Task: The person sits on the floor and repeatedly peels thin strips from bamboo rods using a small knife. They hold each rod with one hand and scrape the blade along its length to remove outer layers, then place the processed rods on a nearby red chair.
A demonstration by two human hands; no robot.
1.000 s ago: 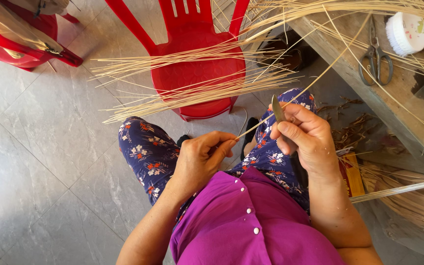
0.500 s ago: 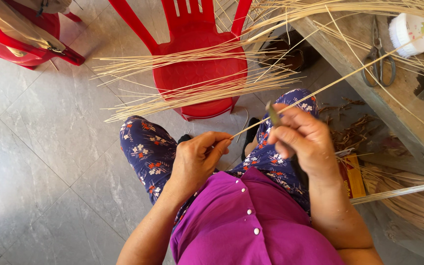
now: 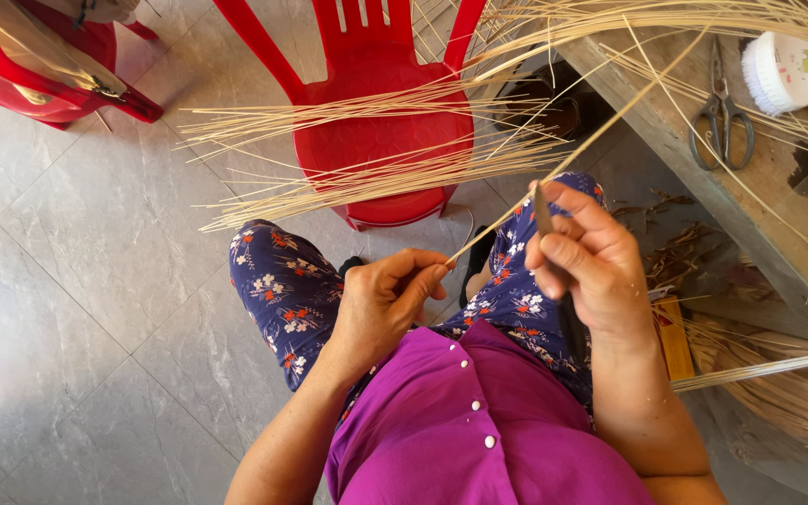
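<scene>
Left hand (image 3: 387, 301) pinches near end of thin bamboo strip (image 3: 580, 148), running up-right toward bench (image 3: 778, 201). Right hand (image 3: 589, 262) closed round dark knife (image 3: 554, 271); blade mostly hidden by fingers. Strip's far end lost among loose strips (image 3: 348, 178) over red chair (image 3: 376, 140).

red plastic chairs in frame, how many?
2. One red chair stands straight ahead of the knees, with loose straw strips lying across its seat. The second red chair is at the top left corner, cut off by the frame edge. Others may sit outside the view.
</scene>
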